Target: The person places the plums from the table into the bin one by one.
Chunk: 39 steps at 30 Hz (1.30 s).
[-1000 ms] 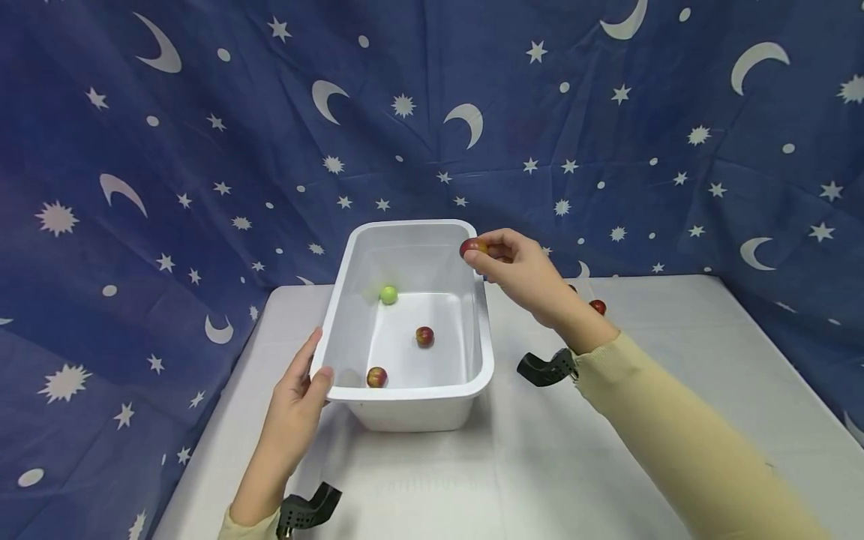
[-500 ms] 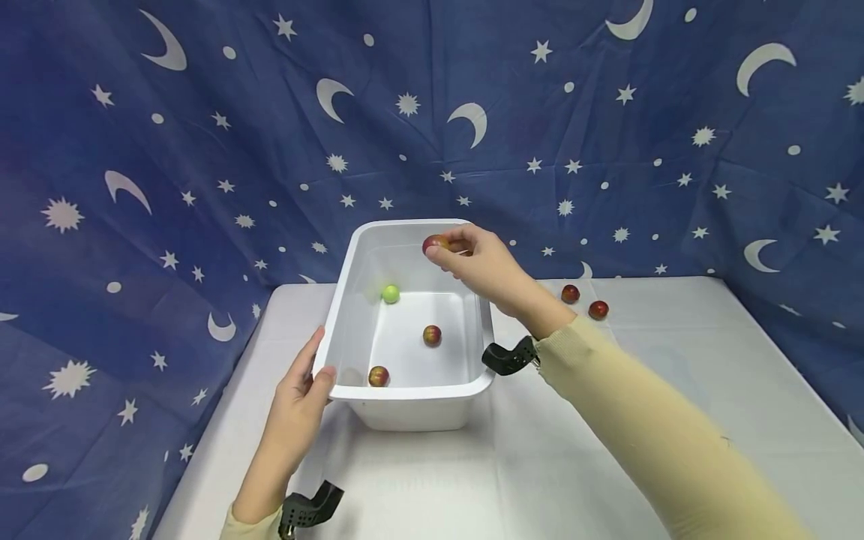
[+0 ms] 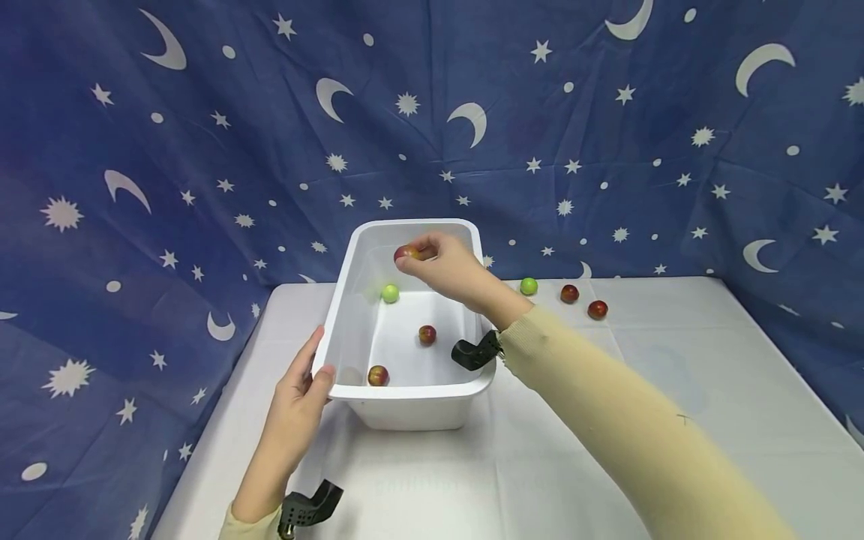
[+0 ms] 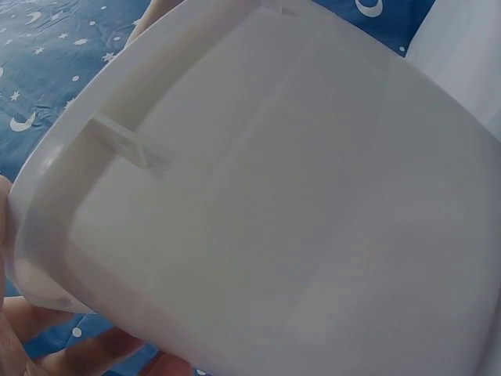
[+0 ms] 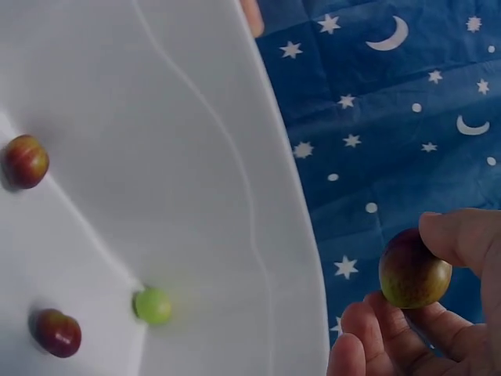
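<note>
Head view shows, nearest to the camera, the left hand resting on the near left corner of a white plastic tub, with the thumb over the rim and the fingers pressing flat against the outside wall. The tub stands on a desk covered with a white cloth. Inside the tub there are already three small fruits on the bottom: one red fruit close to the near wall, a second red fruit about in the middle, and a green fruit at the far end.

Above the far part of the tub is the right hand. It pinches a small red-yellow fruit between the thumb and the fingertips, and the fruit is in the air over the opening, not yet let go. The right wrist view confirms this grasp: the fruit sits between the curled fingers, apart from the tub wall.

Farther away, on the desk to the right of the tub, three fruits are waiting in a row: a green one, then two red ones and.

So it seems that about half of the work is finished: three fruits are inside, one is just over the tub, and three are left on the desk. Behind all hangs a blue curtain with moons and stars.
</note>
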Motion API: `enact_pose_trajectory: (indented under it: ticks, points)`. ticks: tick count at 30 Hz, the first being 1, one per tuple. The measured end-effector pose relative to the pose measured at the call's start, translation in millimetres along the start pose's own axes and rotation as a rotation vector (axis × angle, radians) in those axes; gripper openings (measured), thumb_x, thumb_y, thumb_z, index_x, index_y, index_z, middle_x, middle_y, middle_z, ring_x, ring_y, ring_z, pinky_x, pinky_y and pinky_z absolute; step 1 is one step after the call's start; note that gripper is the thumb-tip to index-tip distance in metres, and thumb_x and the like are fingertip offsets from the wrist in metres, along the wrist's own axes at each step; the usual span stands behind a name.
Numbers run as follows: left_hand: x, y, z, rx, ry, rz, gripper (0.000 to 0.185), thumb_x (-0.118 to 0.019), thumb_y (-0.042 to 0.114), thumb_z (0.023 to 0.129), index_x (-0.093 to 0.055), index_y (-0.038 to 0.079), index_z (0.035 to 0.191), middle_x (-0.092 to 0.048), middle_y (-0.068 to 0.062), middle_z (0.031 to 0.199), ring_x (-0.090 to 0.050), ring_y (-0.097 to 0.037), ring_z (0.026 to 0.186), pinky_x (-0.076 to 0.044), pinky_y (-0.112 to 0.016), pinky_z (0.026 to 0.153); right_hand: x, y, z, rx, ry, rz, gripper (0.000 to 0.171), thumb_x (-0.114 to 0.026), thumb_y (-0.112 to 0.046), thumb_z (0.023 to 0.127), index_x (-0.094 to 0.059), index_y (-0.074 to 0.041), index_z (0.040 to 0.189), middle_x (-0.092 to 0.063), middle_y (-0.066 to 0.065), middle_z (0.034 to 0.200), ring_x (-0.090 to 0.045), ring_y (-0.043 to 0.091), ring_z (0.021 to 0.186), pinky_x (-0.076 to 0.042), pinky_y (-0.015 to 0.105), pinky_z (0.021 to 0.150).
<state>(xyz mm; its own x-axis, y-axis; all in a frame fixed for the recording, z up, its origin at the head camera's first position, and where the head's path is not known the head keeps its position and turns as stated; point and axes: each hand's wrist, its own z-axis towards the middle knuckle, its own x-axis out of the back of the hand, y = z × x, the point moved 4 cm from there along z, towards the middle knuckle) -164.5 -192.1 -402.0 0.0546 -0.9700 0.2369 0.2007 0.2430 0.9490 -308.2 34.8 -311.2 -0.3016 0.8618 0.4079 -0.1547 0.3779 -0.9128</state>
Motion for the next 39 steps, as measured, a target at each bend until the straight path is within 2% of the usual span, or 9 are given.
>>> enact_pose_trajectory:
  ticks: [6,14,28,39]
  points:
    - [0.1,0.2,0.1,0.006,0.003,0.005,0.053,-0.045,0.013,0.103,-0.031,0.023,0.153,-0.034,-0.006,0.152,-0.048,-0.028,0.122,-0.048,-0.019,0.083,-10,8,5,-0.043,-0.034,-0.046,0.038,-0.070,-0.030,0.088,-0.058,-0.008,0.117,-0.060,0.007,0.105,-0.058,0.021,0.096,-0.049,0.035,0.083]
    - [0.1,-0.1,0.2,-0.002,0.005,0.012,0.053,-0.045,0.013,0.103,-0.032,0.023,0.153,-0.034,-0.007,0.152,-0.048,-0.028,0.122,-0.049,-0.019,0.083,-16,25,9,-0.081,-0.080,-0.051,0.027,-0.072,-0.024,0.087,-0.060,-0.006,0.105,-0.062,0.009,0.097,-0.058,0.021,0.089,-0.049,0.034,0.077]
    - [-0.1,-0.2,1.0,0.008,0.006,0.007,0.053,-0.045,0.012,0.102,-0.032,0.023,0.153,-0.034,-0.006,0.152,-0.046,-0.029,0.124,-0.048,-0.019,0.085,-18,38,10,-0.138,-0.124,-0.079,0.030,-0.072,-0.026,0.086,-0.059,-0.007,0.105,-0.063,0.008,0.099,-0.058,0.022,0.094,-0.048,0.038,0.084]
    - [0.4,0.6,0.8,0.018,0.006,0.013,0.053,-0.045,0.012,0.102,-0.033,0.026,0.152,-0.035,-0.006,0.152,-0.047,-0.028,0.124,-0.048,-0.020,0.084,-19,39,11,-0.134,-0.131,-0.059,0.029,-0.072,-0.025,0.086,-0.060,-0.006,0.105,-0.064,0.009,0.098,-0.060,0.022,0.093,-0.048,0.039,0.086]
